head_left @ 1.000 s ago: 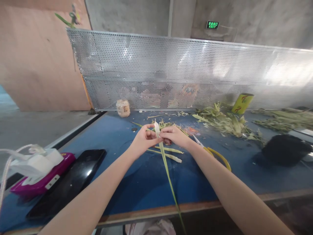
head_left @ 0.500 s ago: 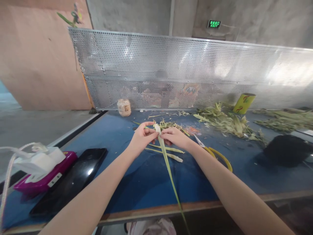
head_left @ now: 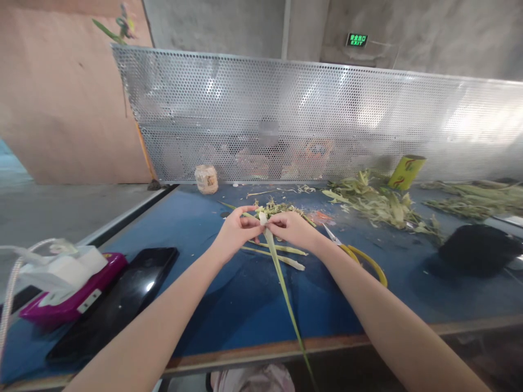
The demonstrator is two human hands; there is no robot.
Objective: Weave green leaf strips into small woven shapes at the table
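Both of my hands meet over the middle of the blue table [head_left: 229, 305]. My left hand [head_left: 235, 234] and my right hand [head_left: 292, 227] pinch the pale upper end of a long green leaf strip [head_left: 281, 283]. Its thin tail runs toward me and hangs past the table's front edge. The strip's tip is folded over between my fingertips. Two loose pale strips [head_left: 286, 256] lie on the table just under my hands. A small heap of leaf scraps [head_left: 278, 207] sits right behind them.
Yellow-handled scissors [head_left: 359, 256] lie right of my right wrist. A black phone [head_left: 118, 299] and a magenta device [head_left: 69, 296] with a white charger [head_left: 61, 267] sit at the left. Leaf piles [head_left: 376, 204], a yellow cup [head_left: 404, 171], a black object [head_left: 478, 250] and a jar [head_left: 206, 178] stand before the perforated metal screen [head_left: 327, 120].
The strip's pale tip, which stood up above my fingers, is now bent down and tucked between them. My hands stayed in nearly the same place.
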